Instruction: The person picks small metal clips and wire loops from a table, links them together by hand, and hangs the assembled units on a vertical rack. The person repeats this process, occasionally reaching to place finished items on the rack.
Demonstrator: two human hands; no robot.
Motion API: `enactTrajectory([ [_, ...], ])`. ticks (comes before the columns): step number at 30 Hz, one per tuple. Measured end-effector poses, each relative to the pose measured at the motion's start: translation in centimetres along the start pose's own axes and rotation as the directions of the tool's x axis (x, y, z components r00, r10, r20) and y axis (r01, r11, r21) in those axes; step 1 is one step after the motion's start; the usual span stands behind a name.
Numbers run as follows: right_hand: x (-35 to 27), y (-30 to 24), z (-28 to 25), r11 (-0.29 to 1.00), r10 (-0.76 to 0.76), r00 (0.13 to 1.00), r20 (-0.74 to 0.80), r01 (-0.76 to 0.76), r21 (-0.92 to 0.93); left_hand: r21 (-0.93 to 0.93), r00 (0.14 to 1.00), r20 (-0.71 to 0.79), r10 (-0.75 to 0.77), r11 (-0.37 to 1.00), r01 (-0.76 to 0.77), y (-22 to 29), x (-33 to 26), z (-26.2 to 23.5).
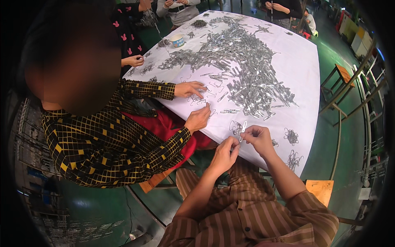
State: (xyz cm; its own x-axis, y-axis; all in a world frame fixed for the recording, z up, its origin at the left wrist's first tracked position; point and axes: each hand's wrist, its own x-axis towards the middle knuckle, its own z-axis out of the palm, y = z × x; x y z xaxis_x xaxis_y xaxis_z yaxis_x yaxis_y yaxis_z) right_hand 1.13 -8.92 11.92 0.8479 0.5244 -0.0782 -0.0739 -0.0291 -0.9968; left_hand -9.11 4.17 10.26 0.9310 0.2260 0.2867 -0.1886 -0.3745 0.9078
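My left hand [225,151] and my right hand [256,137] meet at the near edge of a white-covered table [302,70]. Together they pinch a small silver metal clip [243,126] with a thin wire loop on it. Small bundles of bent wire [291,136] lie on the cloth just right of my hands. A big heap of silver metal clips [251,70] spreads across the middle of the table beyond them. Both my sleeves are brown striped.
A person in a black and yellow checked top sits close on my left, both hands [193,103] on loose wires at the table edge. More people work at the far side. A small bowl [177,40] stands far left. Wooden stools [321,190] and metal railings stand right.
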Motion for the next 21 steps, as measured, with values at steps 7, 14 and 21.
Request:
enactTrajectory([
  [7,-1.4,0.3,0.7,0.98,-0.091,0.991,-0.095,0.072,-0.188,0.145,0.996,0.048,0.071,0.986,-0.077,-0.6,-0.5,-0.4],
  [14,-3.6,0.9,1.2,0.953,-0.189,0.965,-0.18,0.137,-0.269,0.005,0.96,0.205,-0.189,0.981,0.192,-2.0,1.3,-2.4],
  [21,-4.2,2.0,1.5,0.942,-0.183,0.972,-0.148,0.131,-0.308,0.766,0.997,-0.063,0.035,0.642,0.026,-7.7,6.9,1.6],
])
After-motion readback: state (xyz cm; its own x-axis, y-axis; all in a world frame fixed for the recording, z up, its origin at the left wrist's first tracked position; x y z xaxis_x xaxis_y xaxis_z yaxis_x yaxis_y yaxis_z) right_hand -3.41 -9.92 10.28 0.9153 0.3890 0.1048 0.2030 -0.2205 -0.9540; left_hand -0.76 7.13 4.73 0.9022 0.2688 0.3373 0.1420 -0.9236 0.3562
